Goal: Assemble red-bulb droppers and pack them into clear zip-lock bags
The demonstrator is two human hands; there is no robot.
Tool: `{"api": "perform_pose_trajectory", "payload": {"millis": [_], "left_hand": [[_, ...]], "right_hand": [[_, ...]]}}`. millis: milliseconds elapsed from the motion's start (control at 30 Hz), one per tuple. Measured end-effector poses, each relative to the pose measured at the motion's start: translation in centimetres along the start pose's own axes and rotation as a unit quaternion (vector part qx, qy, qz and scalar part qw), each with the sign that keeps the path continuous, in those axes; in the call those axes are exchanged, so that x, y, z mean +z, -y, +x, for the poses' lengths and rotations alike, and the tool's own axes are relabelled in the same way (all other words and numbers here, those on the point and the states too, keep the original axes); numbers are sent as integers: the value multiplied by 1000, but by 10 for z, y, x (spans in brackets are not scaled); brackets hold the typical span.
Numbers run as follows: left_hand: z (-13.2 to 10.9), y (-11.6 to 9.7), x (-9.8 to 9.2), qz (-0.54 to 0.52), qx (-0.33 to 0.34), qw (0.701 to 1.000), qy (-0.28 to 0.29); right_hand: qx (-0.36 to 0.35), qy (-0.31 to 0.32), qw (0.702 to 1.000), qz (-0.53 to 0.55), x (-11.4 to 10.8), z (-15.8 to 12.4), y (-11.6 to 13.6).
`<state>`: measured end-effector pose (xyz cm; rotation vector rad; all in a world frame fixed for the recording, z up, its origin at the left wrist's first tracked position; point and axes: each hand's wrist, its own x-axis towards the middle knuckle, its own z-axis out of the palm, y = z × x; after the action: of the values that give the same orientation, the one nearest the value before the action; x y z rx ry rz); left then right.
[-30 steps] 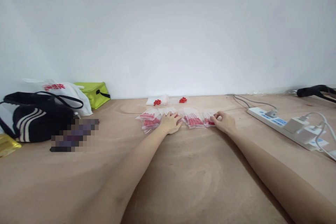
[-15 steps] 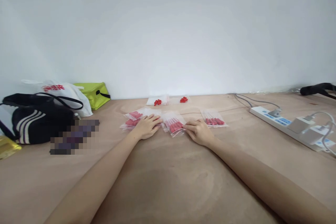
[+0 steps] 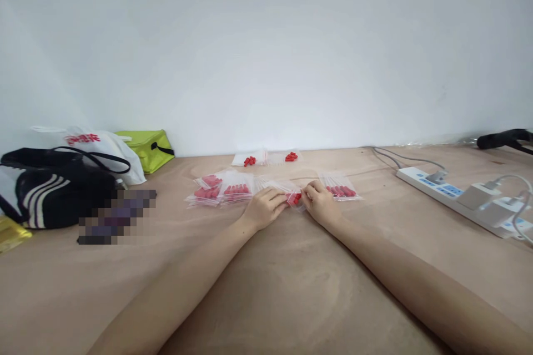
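Note:
Between my two hands lies a clear plastic bag [image 3: 294, 198] with red pieces inside, partly hidden by my fingers. My left hand [image 3: 264, 208] is closed at the bag's left side, and my right hand [image 3: 321, 204] pinches its right edge. Left of my left hand rests a stack of bags [image 3: 236, 189] holding red-ended thin sticks. A further pile of such bags [image 3: 207, 192] lies beyond it to the left. Just right of my right hand is another bag [image 3: 342, 191] with red-ended sticks fanned out in it.
Small red pieces [image 3: 249, 161] and a second cluster of red pieces [image 3: 291, 157] sit on flat bags near the wall. A white power strip [image 3: 428, 186] with chargers stands right. A black bag [image 3: 62, 188], a lime-green box bag [image 3: 156, 152] and a blurred-out object [image 3: 120, 219] are left.
My left hand has moved right, off the left stack and onto the bag beside my right hand, uncovering that stack. My right hand has shifted slightly right, and the bag between them has moved right.

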<state>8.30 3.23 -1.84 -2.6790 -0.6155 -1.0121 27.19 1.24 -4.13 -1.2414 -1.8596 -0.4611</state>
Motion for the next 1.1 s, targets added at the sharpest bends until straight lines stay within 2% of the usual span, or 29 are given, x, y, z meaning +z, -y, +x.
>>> {"api": "perform_pose_trajectory", "payload": {"millis": [67, 267, 400, 567, 700, 833, 933, 1100], "left_hand": [[-1, 6, 1, 3, 6, 1000, 5], [-6, 16, -3, 19, -51, 998, -26], [-10, 11, -6, 39, 16, 999, -11], [-15, 17, -8, 93, 96, 990, -34], [-17, 25, -11, 124, 137, 981, -53], [-16, 26, -13, 151, 168, 973, -36], [-15, 25, -13, 160, 176, 971, -29], [-14, 23, -13, 173, 166, 970, -37]], "right_hand": [[-6, 3, 999, 40, -2, -1, 0], [-15, 55, 985, 162, -8, -1, 0], [3, 71, 980, 184, -10, -2, 3], [-47, 90, 969, 224, -15, -2, 0], [-82, 60, 978, 181, -12, -4, -7], [-122, 34, 990, 57, -10, -5, -11], [-175, 23, 984, -31, -12, -5, -14], [-236, 21, 966, -103, -17, -1, -17]]}}
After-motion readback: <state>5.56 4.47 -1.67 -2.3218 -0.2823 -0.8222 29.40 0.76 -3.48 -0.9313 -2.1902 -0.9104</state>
